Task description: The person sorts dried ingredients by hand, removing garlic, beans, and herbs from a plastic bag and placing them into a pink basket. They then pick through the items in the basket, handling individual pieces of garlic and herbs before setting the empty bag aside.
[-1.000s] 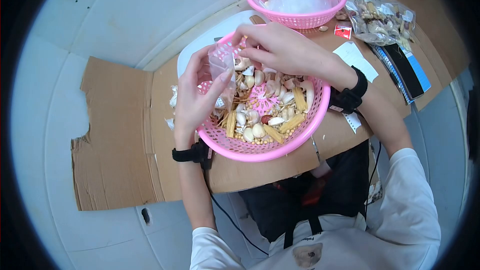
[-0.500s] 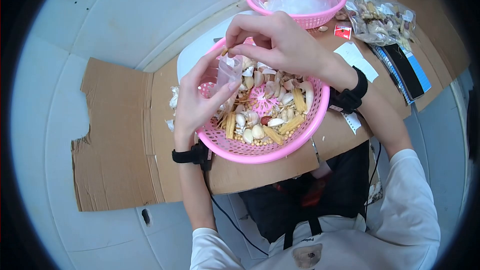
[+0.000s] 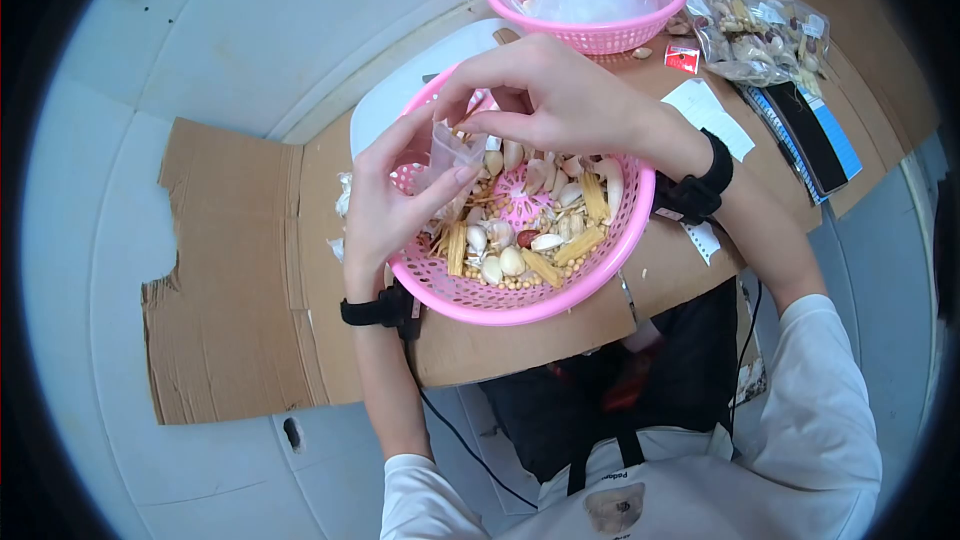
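A small clear plastic bag (image 3: 449, 152) is held above the left part of a pink perforated basket (image 3: 500, 314). My left hand (image 3: 385, 195) pinches the bag between thumb and fingers. At the bag's mouth, my right hand (image 3: 550, 100) has its fingers pressed together on a thin brown strip. Inside the basket lie garlic cloves (image 3: 512, 261), yellow ribbed pieces (image 3: 580, 245), a dark red date (image 3: 528, 238), small round beans and thin brown strips. My hands hide the basket's upper left part.
Another pink basket (image 3: 600, 36) with clear bags stands at the back. Filled bags (image 3: 765, 40), a red packet (image 3: 682, 59), white paper (image 3: 708, 115) and a black and blue item (image 3: 805, 145) lie at the right. Cardboard (image 3: 230, 290) covers the surface.
My right hand has moved slightly down and left, bringing its fingertips lower at the bag's mouth. The thin brown strip now shows more clearly.
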Demonstrator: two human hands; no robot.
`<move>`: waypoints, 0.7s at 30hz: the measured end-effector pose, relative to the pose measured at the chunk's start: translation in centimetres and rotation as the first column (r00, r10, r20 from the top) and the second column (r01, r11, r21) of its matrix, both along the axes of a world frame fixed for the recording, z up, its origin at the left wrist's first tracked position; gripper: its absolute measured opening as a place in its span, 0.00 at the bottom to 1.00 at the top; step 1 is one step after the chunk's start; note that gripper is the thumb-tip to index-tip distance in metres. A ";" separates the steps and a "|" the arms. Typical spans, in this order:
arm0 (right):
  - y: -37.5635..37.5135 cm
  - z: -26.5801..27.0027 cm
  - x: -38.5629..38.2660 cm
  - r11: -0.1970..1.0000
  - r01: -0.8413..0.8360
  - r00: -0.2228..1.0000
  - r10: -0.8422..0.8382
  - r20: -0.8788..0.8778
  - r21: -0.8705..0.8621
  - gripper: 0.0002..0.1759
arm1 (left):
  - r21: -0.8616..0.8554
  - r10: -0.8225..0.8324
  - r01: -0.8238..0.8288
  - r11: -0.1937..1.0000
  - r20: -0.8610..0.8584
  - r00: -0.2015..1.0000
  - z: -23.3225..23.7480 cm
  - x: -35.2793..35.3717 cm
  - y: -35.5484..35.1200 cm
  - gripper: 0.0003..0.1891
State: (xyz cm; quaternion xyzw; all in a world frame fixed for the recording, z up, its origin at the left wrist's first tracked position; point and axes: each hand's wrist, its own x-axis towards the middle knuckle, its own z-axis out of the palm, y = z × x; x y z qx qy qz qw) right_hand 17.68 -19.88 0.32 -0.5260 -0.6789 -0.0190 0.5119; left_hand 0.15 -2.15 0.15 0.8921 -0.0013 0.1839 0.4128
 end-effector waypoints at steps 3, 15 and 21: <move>-0.8 1.1 -0.2 0.993 0.000 0.999 -0.006 -0.048 -0.120 0.11 | 0.010 0.012 -0.012 1.000 -0.045 0.999 0.6 -0.1 -0.3 0.35; 0.0 0.3 0.7 0.962 0.271 0.961 -0.272 -0.048 -0.030 0.14 | -0.060 0.033 -0.031 0.998 0.044 0.998 0.1 0.3 -0.6 0.35; 0.3 -0.8 0.9 0.992 0.127 0.991 -0.128 0.044 0.028 0.09 | -0.016 0.030 -0.030 0.999 0.020 0.999 0.2 0.1 -0.6 0.35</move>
